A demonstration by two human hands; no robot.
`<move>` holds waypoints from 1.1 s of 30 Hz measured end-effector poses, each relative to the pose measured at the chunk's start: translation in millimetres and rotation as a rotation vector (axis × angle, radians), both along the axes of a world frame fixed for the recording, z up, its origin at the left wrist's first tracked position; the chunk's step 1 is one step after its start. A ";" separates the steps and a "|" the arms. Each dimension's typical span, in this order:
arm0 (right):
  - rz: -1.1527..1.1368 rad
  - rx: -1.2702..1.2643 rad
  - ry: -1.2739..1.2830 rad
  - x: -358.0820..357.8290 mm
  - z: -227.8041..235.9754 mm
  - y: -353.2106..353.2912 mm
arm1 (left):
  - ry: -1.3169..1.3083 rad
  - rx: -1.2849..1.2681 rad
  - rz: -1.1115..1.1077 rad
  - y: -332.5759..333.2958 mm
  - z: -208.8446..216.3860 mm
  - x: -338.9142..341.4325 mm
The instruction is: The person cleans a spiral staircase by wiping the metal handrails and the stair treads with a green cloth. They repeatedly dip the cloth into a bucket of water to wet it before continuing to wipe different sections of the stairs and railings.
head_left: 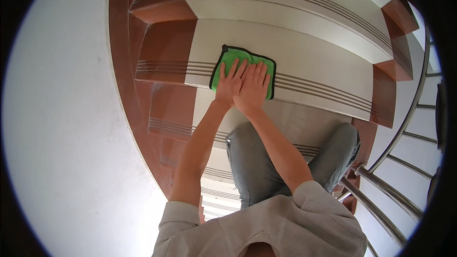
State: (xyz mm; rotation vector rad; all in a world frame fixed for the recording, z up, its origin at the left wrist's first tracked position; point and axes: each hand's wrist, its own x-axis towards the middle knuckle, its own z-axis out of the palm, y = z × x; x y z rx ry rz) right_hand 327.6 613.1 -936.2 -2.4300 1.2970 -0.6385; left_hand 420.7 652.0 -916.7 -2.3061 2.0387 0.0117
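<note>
A green cleaning cloth point(254, 58) with a black edge lies folded on a cream stair tread point(309, 64), across the dark grooved lines near its front edge. My left hand point(227, 84) rests flat on the cloth's left half, fingers spread and pointing up the stairs. Beside it, my right hand point(252, 89) presses flat on the cloth's right half, its fingers straight and close together. The two hands touch and overlap a little at the thumbs. Neither one grips the cloth; the palms hide its middle and near part.
A white wall point(66, 114) runs along the left, edged by reddish-brown skirting point(124, 57). Metal railings point(390, 202) curve up the right side. More steps rise ahead and others drop away below. My bent knees point(342, 147) are on the step just beneath the cloth.
</note>
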 end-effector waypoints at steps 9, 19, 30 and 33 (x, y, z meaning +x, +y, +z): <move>0.216 -0.009 -0.004 96.5 1.4 29.6 | -0.004 -0.114 0.173 49.9 -14.1 90.7; 0.359 0.024 -0.055 191.8 6.9 47.7 | 0.066 -0.022 0.243 82.8 3.6 175.6; 0.698 -0.132 0.111 309.7 8.3 8.1 | 0.142 -0.046 0.500 78.2 8.3 256.5; 0.789 -0.101 0.123 340.6 11.9 -16.1 | 0.140 -0.115 0.654 56.6 7.7 262.9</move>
